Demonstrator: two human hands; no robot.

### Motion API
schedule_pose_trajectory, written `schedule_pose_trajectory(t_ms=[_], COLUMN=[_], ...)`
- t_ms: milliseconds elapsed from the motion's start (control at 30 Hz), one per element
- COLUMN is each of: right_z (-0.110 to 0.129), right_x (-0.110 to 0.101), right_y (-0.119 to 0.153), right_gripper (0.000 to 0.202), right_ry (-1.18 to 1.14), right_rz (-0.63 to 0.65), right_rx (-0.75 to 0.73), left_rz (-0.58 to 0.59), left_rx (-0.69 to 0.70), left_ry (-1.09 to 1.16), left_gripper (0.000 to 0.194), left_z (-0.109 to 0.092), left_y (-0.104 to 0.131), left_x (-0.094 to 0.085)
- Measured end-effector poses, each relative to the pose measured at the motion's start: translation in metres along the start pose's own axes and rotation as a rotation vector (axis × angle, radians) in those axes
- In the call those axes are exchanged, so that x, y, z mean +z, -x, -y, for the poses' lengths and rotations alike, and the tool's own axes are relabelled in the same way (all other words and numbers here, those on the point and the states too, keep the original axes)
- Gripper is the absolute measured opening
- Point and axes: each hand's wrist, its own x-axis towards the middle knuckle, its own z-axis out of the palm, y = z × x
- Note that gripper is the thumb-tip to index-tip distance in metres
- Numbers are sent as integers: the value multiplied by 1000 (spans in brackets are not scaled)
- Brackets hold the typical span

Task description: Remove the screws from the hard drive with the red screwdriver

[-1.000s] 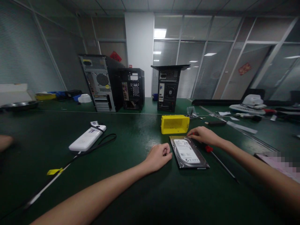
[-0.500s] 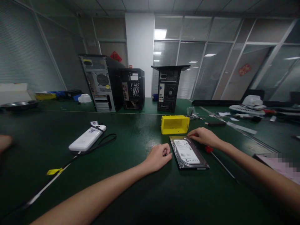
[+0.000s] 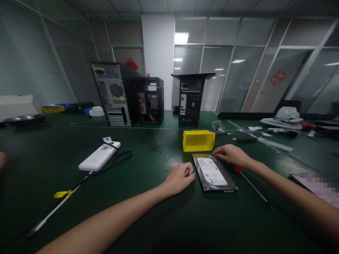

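Note:
A hard disk drive [image 3: 213, 171] with a white label lies flat on the green table. My left hand [image 3: 181, 177] rests beside its left edge, fingers curled in, with nothing visible in them. At the drive's far right corner, the fingertips of my right hand [image 3: 231, 155] are pinched together, touching or almost touching it; anything between them is hidden. Close below that hand lies a screwdriver [image 3: 253, 187] with a red handle. Just beyond the drive, a yellow plastic box [image 3: 198, 141] stands on its side, its hollow facing me.
Three computer cases, a large one [image 3: 115, 93], a smaller one [image 3: 150, 100] and one with a panel on top [image 3: 189, 100], stand at the back. A white power bank [image 3: 99, 156] with a cable lies left. Part of another person's hand [image 3: 2, 160] shows at the left edge.
Both my hands and the drive hold the same places; the whole view has shifted very slightly. The other person's hand at the left edge has drawn further out of view.

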Motion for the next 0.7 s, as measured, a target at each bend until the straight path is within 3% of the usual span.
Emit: schedule_pose_trajectory(t_ms=[700], right_z=[-3], right_x=[1], right_y=[8], right_gripper=[27], right_ry=[34], right_rz=[-33], right_rx=[-48], left_rz=[5], left_rx=[4], left_ry=[3], left_gripper=[14], left_z=[2], left_y=[-1], left_x=[2])
